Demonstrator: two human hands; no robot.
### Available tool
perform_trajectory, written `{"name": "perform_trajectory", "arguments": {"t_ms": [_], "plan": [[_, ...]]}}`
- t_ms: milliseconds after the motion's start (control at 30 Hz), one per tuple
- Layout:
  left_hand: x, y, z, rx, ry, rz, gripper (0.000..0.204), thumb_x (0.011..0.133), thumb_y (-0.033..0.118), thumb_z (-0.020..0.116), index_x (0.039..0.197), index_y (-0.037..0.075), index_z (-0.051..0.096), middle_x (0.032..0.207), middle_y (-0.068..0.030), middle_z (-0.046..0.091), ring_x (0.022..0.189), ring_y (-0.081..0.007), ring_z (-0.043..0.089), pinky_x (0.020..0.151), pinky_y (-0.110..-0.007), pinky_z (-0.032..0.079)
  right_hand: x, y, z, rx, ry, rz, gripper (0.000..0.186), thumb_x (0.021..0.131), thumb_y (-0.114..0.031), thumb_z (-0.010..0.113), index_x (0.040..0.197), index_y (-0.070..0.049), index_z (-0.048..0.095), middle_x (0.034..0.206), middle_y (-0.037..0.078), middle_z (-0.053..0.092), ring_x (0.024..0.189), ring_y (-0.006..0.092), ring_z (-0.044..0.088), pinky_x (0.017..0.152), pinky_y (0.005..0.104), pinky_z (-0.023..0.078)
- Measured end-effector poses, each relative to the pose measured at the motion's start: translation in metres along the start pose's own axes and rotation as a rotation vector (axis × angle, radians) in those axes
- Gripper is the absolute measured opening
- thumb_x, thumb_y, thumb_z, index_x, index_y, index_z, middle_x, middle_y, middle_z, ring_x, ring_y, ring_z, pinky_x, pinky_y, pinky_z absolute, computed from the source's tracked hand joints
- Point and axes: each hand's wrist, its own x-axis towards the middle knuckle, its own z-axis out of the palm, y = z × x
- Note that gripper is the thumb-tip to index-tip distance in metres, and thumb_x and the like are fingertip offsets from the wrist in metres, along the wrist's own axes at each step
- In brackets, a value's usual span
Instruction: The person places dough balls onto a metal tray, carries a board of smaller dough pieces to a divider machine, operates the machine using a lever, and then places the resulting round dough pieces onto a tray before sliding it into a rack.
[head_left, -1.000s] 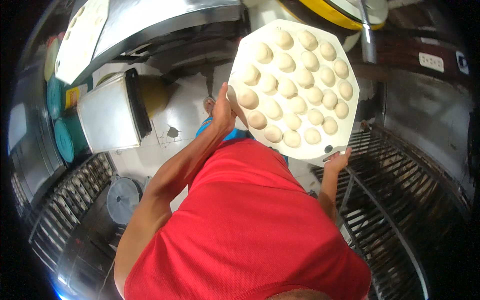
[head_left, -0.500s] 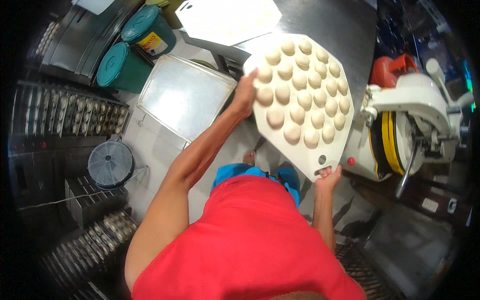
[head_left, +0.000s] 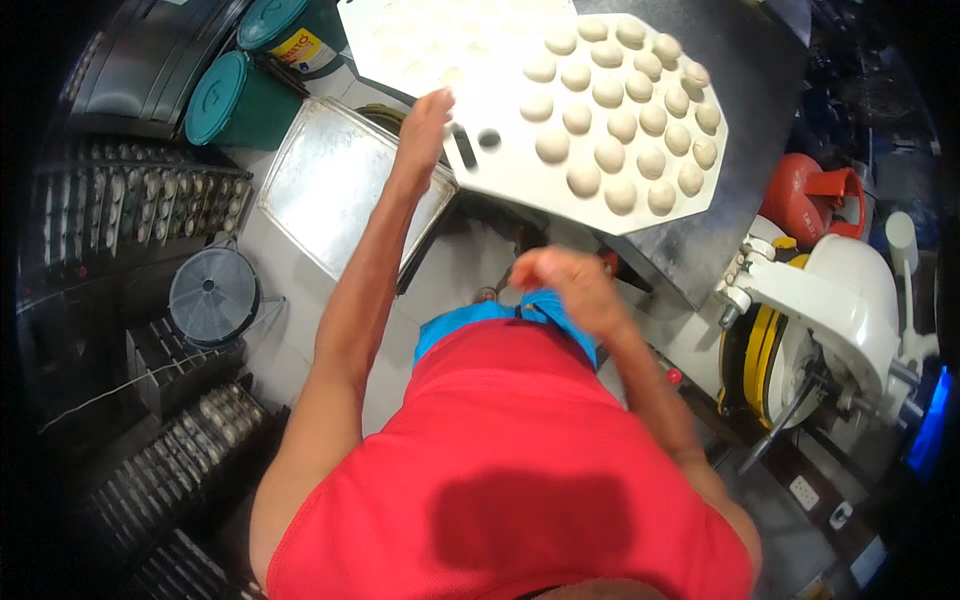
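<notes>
A white octagonal board [head_left: 497, 181] with rows of round dough balls [head_left: 622, 126] lies on the metal table [head_left: 745, 130]. Its slot and round hole face left. My left hand [head_left: 428, 125] is at the board's left end, close to the slot. Its fingers stretch forward, holding nothing that shows; whether they touch the board is unclear. My right hand [head_left: 572, 285] hangs in the air before my waist, nearer to me than the board and apart from it. Motion smears its fingers. A second white board [head_left: 395, 45] lies beyond, with pale rounds on it, washed out by glare.
At left stand a flat metal tray [head_left: 320, 190], a lidded green bucket [head_left: 215, 98] and a round grey stool-like thing [head_left: 213, 295]. Racks of filled trays [head_left: 160, 205] line the far left. A white machine [head_left: 850, 300] and a red container [head_left: 805, 195] stand at right.
The board of dough balls went from my two hands onto the table, turned so its slotted end faces left. My right hand let go of that end and moved left, toward my middle.
</notes>
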Motion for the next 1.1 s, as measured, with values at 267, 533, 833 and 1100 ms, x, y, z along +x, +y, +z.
{"name": "perform_trajectory", "arguments": {"t_ms": [267,533,833,1100], "plan": [[-0.010,-0.045,0.020,0.127,0.291,-0.145,0.041,0.099,0.033,0.058,0.123,0.000,0.060,0.124,-0.0127,0.062,0.113,-0.0252,0.059,0.095,-0.037,0.047,0.162,-0.114,-0.151,-0.444,0.248,-0.264,0.027,0.100,-0.019,0.057,0.109,0.004,0.069,0.093,0.010,0.074,0.090,0.0160,0.068,0.085,0.0312,0.054],[0.111,-0.004,0.041,0.698,0.287,0.393,0.033,0.095,0.018,0.062,0.122,-0.001,0.061,0.130,-0.0214,0.058,0.120,-0.0337,0.056,0.104,-0.042,0.043,0.329,-0.112,-0.243,-0.684,0.290,-0.424,0.025,0.095,-0.022,0.059,0.109,-0.005,0.071,0.103,0.014,0.073,0.090,0.0293,0.069,0.084,0.0381,0.052],[0.373,0.012,-0.019,0.877,0.450,0.286,0.063,0.096,0.042,0.057,0.143,0.001,0.048,0.148,-0.0241,0.046,0.139,-0.0390,0.041,0.116,-0.046,0.031,0.498,-0.131,-0.272,-0.919,0.272,-0.629,0.033,0.094,-0.021,0.061,0.119,-0.001,0.068,0.118,0.020,0.069,0.110,0.0375,0.065,0.097,0.0420,0.051],[0.441,0.030,-0.016,0.884,0.021,0.090,0.060,0.087,0.045,0.072,0.128,0.002,0.064,0.121,-0.0200,0.068,0.102,-0.0351,0.067,0.088,-0.042,0.053,0.588,-0.123,-0.267,-1.087,-0.056,-0.307,0.043,0.086,-0.030,0.070,0.116,-0.001,0.067,0.102,0.016,0.067,0.093,0.0248,0.064,0.082,0.0400,0.048]]}}
